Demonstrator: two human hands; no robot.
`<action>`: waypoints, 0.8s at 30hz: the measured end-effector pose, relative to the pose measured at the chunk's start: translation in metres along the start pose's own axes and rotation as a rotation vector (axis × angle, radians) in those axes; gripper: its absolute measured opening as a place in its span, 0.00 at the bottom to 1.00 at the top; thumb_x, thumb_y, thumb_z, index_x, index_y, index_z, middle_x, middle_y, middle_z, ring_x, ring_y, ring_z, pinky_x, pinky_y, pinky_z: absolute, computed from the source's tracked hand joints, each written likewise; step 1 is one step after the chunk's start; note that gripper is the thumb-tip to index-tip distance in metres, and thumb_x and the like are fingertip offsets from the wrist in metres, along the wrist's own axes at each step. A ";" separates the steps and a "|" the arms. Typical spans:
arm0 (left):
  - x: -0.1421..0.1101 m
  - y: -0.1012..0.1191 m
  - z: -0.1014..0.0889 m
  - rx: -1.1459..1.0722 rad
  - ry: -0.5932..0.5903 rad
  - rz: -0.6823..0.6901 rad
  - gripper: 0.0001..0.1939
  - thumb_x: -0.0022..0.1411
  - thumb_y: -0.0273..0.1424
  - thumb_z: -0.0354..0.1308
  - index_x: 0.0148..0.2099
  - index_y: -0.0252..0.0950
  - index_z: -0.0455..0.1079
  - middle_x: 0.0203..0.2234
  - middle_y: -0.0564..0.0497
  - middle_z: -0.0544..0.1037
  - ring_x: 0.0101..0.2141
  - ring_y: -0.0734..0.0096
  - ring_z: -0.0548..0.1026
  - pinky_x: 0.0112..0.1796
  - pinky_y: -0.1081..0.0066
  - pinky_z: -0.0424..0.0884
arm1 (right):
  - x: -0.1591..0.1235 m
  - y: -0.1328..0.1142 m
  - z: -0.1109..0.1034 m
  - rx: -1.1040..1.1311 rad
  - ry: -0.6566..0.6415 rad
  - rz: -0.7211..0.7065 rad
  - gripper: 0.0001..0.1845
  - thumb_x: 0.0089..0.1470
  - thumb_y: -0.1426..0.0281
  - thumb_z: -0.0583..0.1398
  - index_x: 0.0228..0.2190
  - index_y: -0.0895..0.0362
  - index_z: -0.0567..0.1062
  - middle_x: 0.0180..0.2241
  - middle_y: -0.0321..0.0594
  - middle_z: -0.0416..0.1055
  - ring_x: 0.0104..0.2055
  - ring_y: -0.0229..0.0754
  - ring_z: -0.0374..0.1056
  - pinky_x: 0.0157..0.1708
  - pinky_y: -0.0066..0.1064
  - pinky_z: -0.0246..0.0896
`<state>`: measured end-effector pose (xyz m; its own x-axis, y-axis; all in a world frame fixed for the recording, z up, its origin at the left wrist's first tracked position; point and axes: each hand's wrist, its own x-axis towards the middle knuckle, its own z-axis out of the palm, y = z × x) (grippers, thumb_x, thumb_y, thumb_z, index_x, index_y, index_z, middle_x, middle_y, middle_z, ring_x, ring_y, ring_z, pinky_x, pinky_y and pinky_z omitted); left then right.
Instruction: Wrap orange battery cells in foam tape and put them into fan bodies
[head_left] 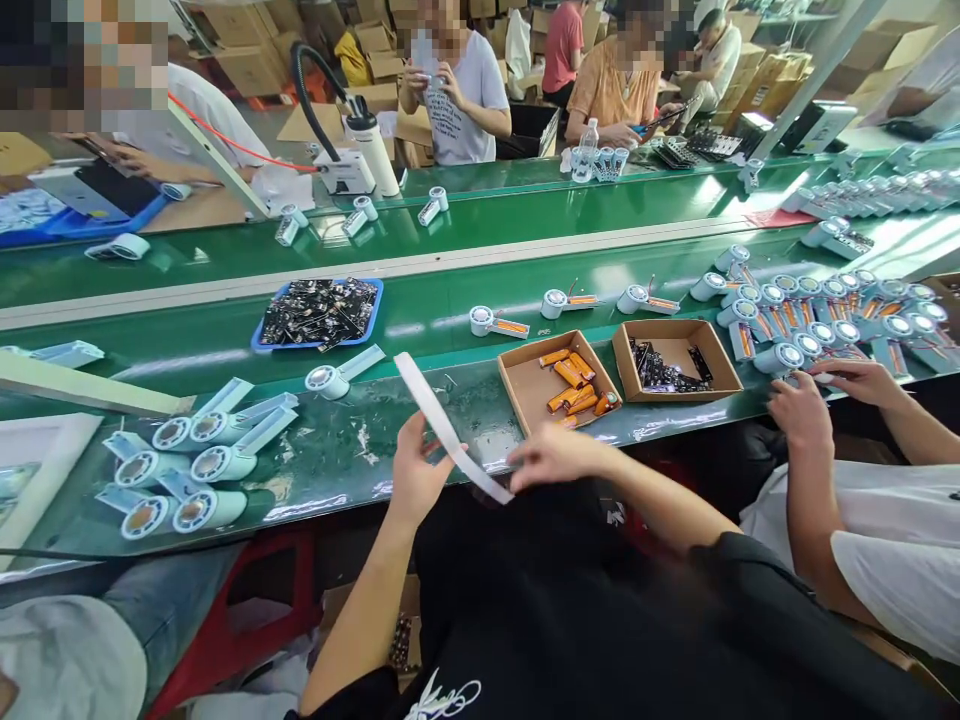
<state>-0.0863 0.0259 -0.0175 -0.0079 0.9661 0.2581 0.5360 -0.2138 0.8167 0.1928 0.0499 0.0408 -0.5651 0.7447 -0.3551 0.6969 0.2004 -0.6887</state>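
Note:
In front of my body, my left hand (421, 472) grips a long, curved white strip (442, 425) between thumb and fingers. The strip slants from upper left to lower right. At its lower end is my right hand (559, 455), somewhat blurred, with its fingertips pinched at the strip's edge. Just past my right hand, a cardboard tray (517, 385) holds several orange-wrapped battery cells (574, 372). Left of my hands, a light-blue handheld fan body (326, 381) lies on the green bench.
Several fan bodies (214, 462) cluster at the left; many more (817, 310) crowd the right. A blue tray (377, 310) and a cardboard box (735, 385) hold black circuit boards. A co-worker's hands (806, 410) work close on my right. Other people sit across the conveyor (450, 285).

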 end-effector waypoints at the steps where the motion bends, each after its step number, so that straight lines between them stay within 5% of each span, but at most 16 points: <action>1: -0.001 -0.002 0.005 0.040 -0.010 0.022 0.37 0.61 0.40 0.69 0.69 0.47 0.61 0.62 0.41 0.67 0.64 0.48 0.68 0.51 0.54 0.82 | 0.004 0.010 -0.019 -0.117 0.114 0.034 0.12 0.63 0.53 0.63 0.43 0.40 0.84 0.38 0.33 0.83 0.41 0.44 0.79 0.46 0.35 0.73; 4: -0.007 -0.005 0.019 0.207 -0.068 0.154 0.37 0.60 0.34 0.70 0.68 0.46 0.62 0.60 0.40 0.70 0.67 0.43 0.62 0.59 0.44 0.74 | 0.022 0.041 -0.062 -0.270 0.324 0.156 0.16 0.62 0.65 0.64 0.51 0.55 0.80 0.52 0.53 0.79 0.58 0.58 0.74 0.60 0.49 0.65; 7: -0.012 -0.006 0.030 0.291 -0.115 0.240 0.38 0.60 0.27 0.67 0.69 0.46 0.60 0.59 0.40 0.72 0.66 0.42 0.62 0.64 0.40 0.66 | 0.040 0.065 -0.081 -0.318 0.384 0.229 0.19 0.53 0.78 0.67 0.48 0.64 0.80 0.56 0.65 0.75 0.62 0.67 0.69 0.64 0.53 0.61; 11: -0.019 -0.006 0.032 0.316 -0.133 0.242 0.39 0.60 0.26 0.65 0.71 0.46 0.57 0.60 0.41 0.71 0.66 0.43 0.62 0.65 0.39 0.64 | 0.044 0.086 -0.092 -0.269 0.414 0.200 0.21 0.55 0.77 0.65 0.51 0.61 0.80 0.55 0.57 0.78 0.58 0.58 0.74 0.62 0.45 0.66; 13: -0.024 -0.008 0.029 0.330 -0.122 0.245 0.39 0.61 0.27 0.64 0.71 0.46 0.56 0.60 0.41 0.71 0.65 0.42 0.61 0.65 0.38 0.63 | 0.038 0.092 -0.095 -0.029 0.491 0.111 0.23 0.61 0.70 0.62 0.57 0.58 0.77 0.54 0.50 0.79 0.55 0.50 0.77 0.58 0.40 0.71; 18: -0.035 -0.007 0.022 0.423 -0.130 0.239 0.38 0.60 0.22 0.61 0.70 0.45 0.58 0.59 0.40 0.71 0.65 0.40 0.61 0.64 0.39 0.63 | 0.022 0.074 -0.070 0.972 0.629 -0.178 0.31 0.54 0.57 0.70 0.58 0.49 0.75 0.54 0.39 0.79 0.48 0.41 0.79 0.46 0.35 0.78; 24: -0.037 0.002 0.019 0.503 -0.094 0.354 0.38 0.60 0.19 0.59 0.71 0.42 0.57 0.57 0.39 0.73 0.63 0.40 0.63 0.62 0.41 0.65 | 0.008 0.026 -0.025 1.173 0.590 -0.233 0.27 0.44 0.61 0.78 0.46 0.50 0.81 0.54 0.41 0.79 0.57 0.47 0.76 0.56 0.38 0.75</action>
<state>-0.0691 -0.0072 -0.0356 0.3050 0.8628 0.4032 0.8249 -0.4509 0.3410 0.2172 0.0772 0.0363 -0.1364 0.9900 -0.0355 -0.3476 -0.0814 -0.9341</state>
